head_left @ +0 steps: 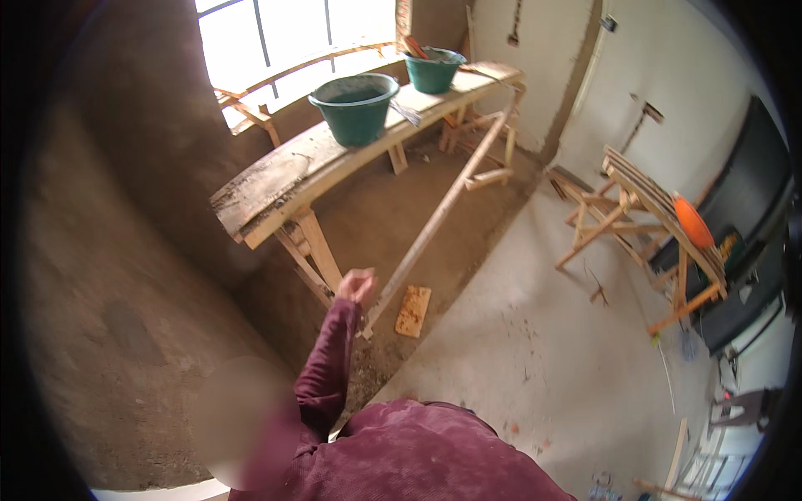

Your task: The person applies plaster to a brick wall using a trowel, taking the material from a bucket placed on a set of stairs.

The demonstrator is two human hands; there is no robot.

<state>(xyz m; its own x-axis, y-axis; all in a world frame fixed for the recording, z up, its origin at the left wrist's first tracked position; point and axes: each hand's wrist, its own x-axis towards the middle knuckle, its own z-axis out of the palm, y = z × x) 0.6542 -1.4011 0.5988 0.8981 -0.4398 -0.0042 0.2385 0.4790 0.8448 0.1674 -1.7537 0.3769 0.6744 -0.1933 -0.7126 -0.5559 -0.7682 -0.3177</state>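
Note:
My left hand (357, 285) reaches forward from a maroon sleeve, fingers curled in, nothing visible in them. Just right of it, a long wooden pole (443, 209) slants from the far end of a plank bench (276, 179) down to the floor. On the bench stand two green buckets; the nearer bucket (355, 125) is larger, and the farther bucket (434, 77) has a red-handled tool sticking out. A grey metal tool (406, 113) lies between them. A flat yellow-orange rectangular block (413, 311) rests on the floor beyond my hand. My right hand is out of view.
A barred window (292, 42) is behind the bench. Rough brown wall (109, 317) rises close on my left. To the right stands a wooden trestle (660, 217) bearing an orange rounded object (692, 221), beside large dark panels (752, 192). Scraps and debris lie about the pale floor (501, 359).

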